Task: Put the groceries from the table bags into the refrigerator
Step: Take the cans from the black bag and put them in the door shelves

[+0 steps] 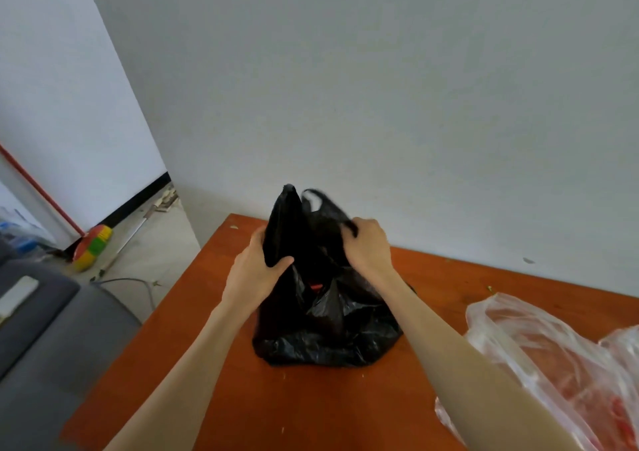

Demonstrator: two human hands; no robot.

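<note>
Both hands, left (254, 271) and right (368, 245), grip the black bag (325, 333) (contents mostly hidden).

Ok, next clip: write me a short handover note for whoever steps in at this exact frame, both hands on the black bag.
Left hand: gripping the black bag's left handle.
Right hand: gripping its right handle, pulling the mouth apart.
The bag sits on the orange table; something red shows inside. A clear bag with red contents lies at the right.
Done: nothing visibly taken out yet.
Left: empty both bags into the refrigerator, which is out of view.
</note>
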